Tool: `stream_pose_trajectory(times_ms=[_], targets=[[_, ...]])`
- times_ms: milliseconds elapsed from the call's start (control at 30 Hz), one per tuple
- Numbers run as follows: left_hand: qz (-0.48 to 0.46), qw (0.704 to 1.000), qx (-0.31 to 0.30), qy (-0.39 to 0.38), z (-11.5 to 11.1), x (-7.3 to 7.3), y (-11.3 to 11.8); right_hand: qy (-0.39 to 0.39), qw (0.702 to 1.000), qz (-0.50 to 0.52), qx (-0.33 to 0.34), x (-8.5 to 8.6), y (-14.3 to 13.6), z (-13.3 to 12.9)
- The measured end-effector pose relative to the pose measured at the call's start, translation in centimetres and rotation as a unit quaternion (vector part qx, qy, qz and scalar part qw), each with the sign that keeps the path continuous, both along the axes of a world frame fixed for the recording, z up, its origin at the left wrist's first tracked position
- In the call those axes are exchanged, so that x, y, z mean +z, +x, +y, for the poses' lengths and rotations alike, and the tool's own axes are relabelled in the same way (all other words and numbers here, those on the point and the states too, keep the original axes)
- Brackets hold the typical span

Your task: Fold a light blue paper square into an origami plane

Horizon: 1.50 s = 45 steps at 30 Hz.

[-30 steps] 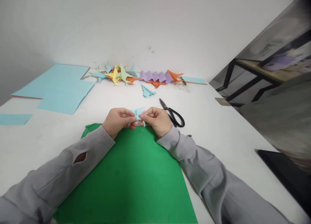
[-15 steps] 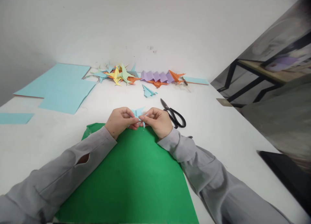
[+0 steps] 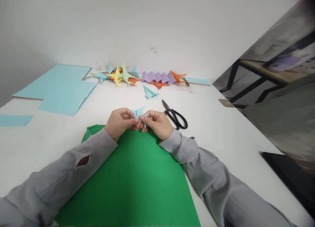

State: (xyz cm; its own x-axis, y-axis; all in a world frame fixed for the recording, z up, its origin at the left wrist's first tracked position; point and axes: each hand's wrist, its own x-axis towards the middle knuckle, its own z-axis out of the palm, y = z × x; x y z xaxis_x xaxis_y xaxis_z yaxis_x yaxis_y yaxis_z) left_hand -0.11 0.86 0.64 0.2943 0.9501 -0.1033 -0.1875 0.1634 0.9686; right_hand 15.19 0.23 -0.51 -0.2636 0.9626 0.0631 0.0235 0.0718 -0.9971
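Note:
A small folded light-blue paper piece [image 3: 139, 112] with pointed ends is held up above the far edge of a green sheet [image 3: 133, 181]. My left hand [image 3: 121, 122] pinches its left side between thumb and fingers. On its right side my right hand [image 3: 157, 123] grips it the same way, the thumb lying over the paper. The fingertips of both hands nearly meet and hide its lower part. Black-handled scissors [image 3: 175, 117] lie just beyond my right hand. Farther back, another folded blue paper piece [image 3: 149, 92] rests on the white table [image 3: 211, 122].
Along the wall lie a pile of folded paper shapes [image 3: 120, 76], a pleated purple paper [image 3: 157, 78] and an orange shape [image 3: 177, 76]. Blue sheets [image 3: 66, 92] are at the left. A black flat object [image 3: 287, 174] sits at the right edge.
The fingers of my right hand have shifted slightly on the paper, and its upper point now shows more between the hands. The view has moved a little.

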Motion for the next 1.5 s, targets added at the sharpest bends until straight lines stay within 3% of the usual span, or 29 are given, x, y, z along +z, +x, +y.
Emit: stream_pose_trajectory(times_ms=[200, 1000, 1300, 1500], targets=[[0.016, 1.0, -0.004, 0.0, -0.17, 0.29, 0.2, 0.017, 0.999, -0.032, 0.015, -0.09, -0.09, -0.38], [-0.048, 0.996, -0.04, -0.068, -0.19, 0.77, 0.04, 0.005, 1.0, 0.022, -0.017, -0.28, 0.15, -0.15], [-0.031, 0.999, -0.016, -0.007, -0.21, -0.01, 0.38, 0.012, 1.0, -0.006, 0.007, 0.06, 0.08, -0.34], [-0.022, 1.0, -0.012, -0.001, -0.3, 0.31, 0.34, -0.012, 1.0, -0.006, 0.015, 0.2, 0.07, -0.48]])
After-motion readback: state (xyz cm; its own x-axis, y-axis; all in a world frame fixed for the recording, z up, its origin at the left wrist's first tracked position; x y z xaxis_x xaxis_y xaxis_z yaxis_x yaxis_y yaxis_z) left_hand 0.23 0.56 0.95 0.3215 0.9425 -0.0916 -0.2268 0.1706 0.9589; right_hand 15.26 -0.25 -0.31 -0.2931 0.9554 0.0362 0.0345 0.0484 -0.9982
